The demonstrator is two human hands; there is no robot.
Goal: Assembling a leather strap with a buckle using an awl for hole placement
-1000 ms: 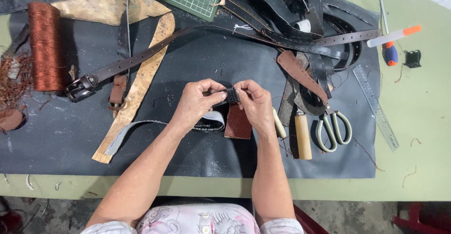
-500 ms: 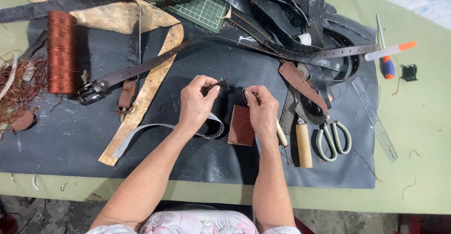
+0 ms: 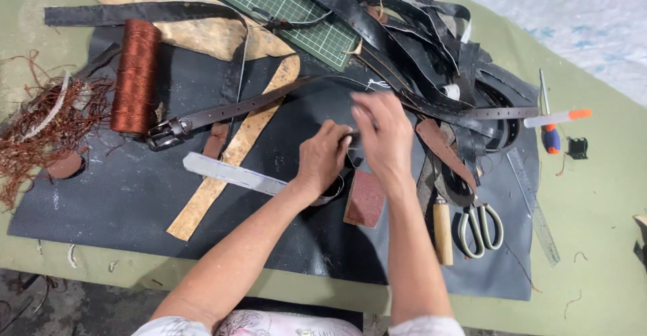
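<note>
My left hand (image 3: 324, 156) and my right hand (image 3: 382, 134) meet over the dark mat (image 3: 135, 201), both pinching a small dark leather piece (image 3: 351, 138) between the fingertips. A grey strap (image 3: 232, 173) runs leftward from under my left hand. A reddish-brown leather rectangle (image 3: 365, 198) lies flat just below my hands. The part of the dark piece inside my fingers is hidden.
A copper thread spool (image 3: 135, 75) and tangled thread (image 3: 40, 127) lie at the left. A buckled brown belt (image 3: 222, 115), tan strip (image 3: 232, 150), green cutting mat (image 3: 296, 6), heap of black belts (image 3: 438, 59), scissors (image 3: 480, 225), wooden-handled tool (image 3: 442, 231), ruler (image 3: 532, 204) and orange-tipped cutter (image 3: 556, 117) surround my hands.
My hands have come back together after parting half a second ago, and my right hand has moved up and left. The camera view has shifted, so the objects sit lower in the frame.
</note>
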